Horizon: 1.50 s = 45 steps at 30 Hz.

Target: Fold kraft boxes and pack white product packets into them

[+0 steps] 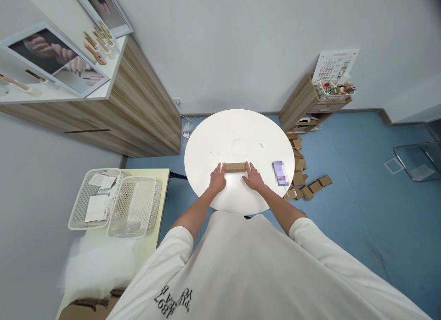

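Observation:
A small, narrow brown cardboard box (235,167) lies on the white round table (237,127), its long side running left to right. At its left end is my left hand (218,178), with the fingers against the box's edge. My right hand (253,176) holds the opposite end, fingertips at the corner and thumb pointing inward near the front. Between the two hands the box's middle is uncovered, and it looks closed. A phone with a pixelated purple screen (280,173) lies on the table to the right of my right hand.
Several flattened or folded cardboard boxes (299,180) lie on the blue floor right of the table. White plastic baskets (134,205) stand on a pale side table at left. A wooden cabinet (148,109) and a small shelf (303,102) stand behind.

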Available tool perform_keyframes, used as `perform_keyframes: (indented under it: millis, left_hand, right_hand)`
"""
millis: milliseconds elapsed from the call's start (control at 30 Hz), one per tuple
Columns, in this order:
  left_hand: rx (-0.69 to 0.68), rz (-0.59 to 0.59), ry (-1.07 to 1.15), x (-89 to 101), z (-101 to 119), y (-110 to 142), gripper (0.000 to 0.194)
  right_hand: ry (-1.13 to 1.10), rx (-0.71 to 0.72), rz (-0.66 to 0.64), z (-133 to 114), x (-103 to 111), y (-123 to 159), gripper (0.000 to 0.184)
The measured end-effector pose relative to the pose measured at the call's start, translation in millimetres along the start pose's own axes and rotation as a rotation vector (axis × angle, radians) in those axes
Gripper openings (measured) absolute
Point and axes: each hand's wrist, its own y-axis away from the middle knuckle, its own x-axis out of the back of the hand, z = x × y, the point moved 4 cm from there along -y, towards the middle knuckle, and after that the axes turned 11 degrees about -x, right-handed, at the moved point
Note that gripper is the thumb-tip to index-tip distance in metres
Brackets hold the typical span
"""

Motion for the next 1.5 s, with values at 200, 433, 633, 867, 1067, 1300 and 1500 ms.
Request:
perform_keyframes:
  millis: [200,433,633,867,1067,1300,1500]
  left_hand:
    - [0.329,0.128,0.313,8.4,-9.1,-19.1,0.072]
    - [0.313,0.085,0.511,3.6,-4.9,-20.5,0.075]
    - [0.274,0.088,0.492,-14.2,-20.7,8.2,0.087]
    - [0.326,0.024,0.450,-43.1,-49.6,32.3,0.087]
    - [0.352,-0.023,0.453,-43.0,-57.0,42.1,0.080]
    - [0.311,-0.015,0.504,-27.4,-45.4,44.1,0.078]
    - [0.247,-0.035,0.608,-22.4,-31.0,47.7,0.074]
  right_hand:
    - [-0.413,-0.267,0.044,-2.5,10.2,-15.3,0.068]
    - [-0.564,-0.319,0.047,-13.3,14.4,-12.9,0.060]
    - [-0.506,-0.302,0.022,-7.1,-5.5,14.1,0.058]
    - [-0.379,-0.342,-0.048,9.4,-46.2,34.5,0.054]
    - [-0.330,-0.324,-0.024,11.0,-61.8,39.0,0.050]
    - [-0.371,-0.349,0.082,4.0,-61.3,42.8,0.057]
    - [-0.411,-0.311,0.037,-0.7,-61.9,46.6,0.056]
